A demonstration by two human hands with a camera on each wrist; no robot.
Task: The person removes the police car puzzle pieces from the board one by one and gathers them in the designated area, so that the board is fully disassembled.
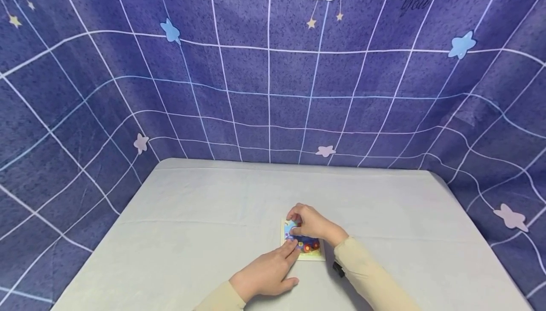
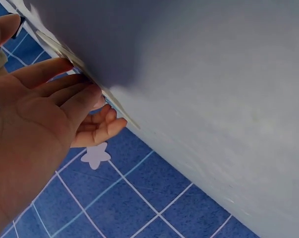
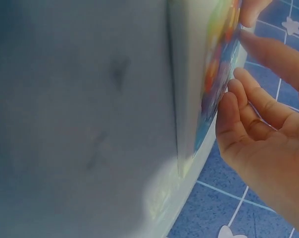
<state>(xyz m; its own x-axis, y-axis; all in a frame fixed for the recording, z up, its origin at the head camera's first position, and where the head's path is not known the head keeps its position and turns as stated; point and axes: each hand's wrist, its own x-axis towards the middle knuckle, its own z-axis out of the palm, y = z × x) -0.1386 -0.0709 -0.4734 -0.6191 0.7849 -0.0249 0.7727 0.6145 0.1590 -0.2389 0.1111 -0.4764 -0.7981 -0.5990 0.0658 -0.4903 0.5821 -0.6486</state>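
Note:
On the white table lies a small flat board [image 1: 313, 255] with a pale rim and a colourful picture in blue, red and yellow. My left hand [image 1: 268, 269] reaches over its lower left corner, its fingers extended and the fingertips resting on the picture; in the left wrist view the palm [image 2: 30, 109] shows beside the board's thin edge [image 2: 122, 110]. Over the upper part is my right hand [image 1: 314, 223], fingers bent and thumb apart from them. In the right wrist view its fingertips [image 3: 228, 106] meet the picture face [image 3: 211, 84]; whether they pinch a piece is hidden.
A white cloth covers the table [image 1: 204, 197]. Behind and at both sides hangs a blue curtain [image 1: 239, 74] with white grid lines, stars and clouds. A small black object [image 1: 338, 269] sits at the right sleeve [image 1: 368, 273].

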